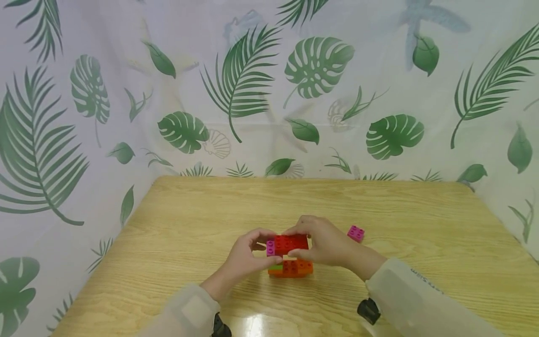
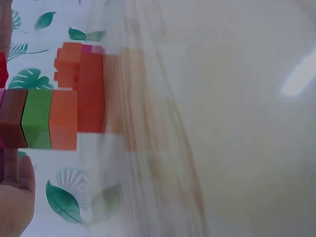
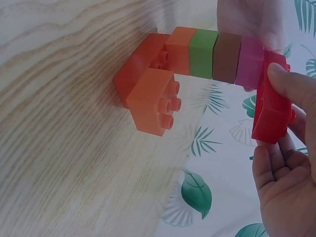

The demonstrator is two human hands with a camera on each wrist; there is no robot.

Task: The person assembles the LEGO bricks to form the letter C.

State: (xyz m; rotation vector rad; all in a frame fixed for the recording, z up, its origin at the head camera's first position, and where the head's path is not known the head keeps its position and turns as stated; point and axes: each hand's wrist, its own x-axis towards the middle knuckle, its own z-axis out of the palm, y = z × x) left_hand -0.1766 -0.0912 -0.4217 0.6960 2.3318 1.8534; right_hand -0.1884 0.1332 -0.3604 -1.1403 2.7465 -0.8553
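A column of toy building bricks, orange, green, brown and magenta from bottom to top, rises from one end of a long red-orange base brick. An orange brick with bare studs stands on the base's other end. My left hand holds the upper column between thumb and fingers. My right hand grips a red brick at the column's top, its free end jutting out over the lower orange brick. Whether the red brick is fully pressed down cannot be told.
A loose magenta brick lies on the wooden table, beyond my right wrist. A white leaf-print cloth hangs behind the table and along both its sides.
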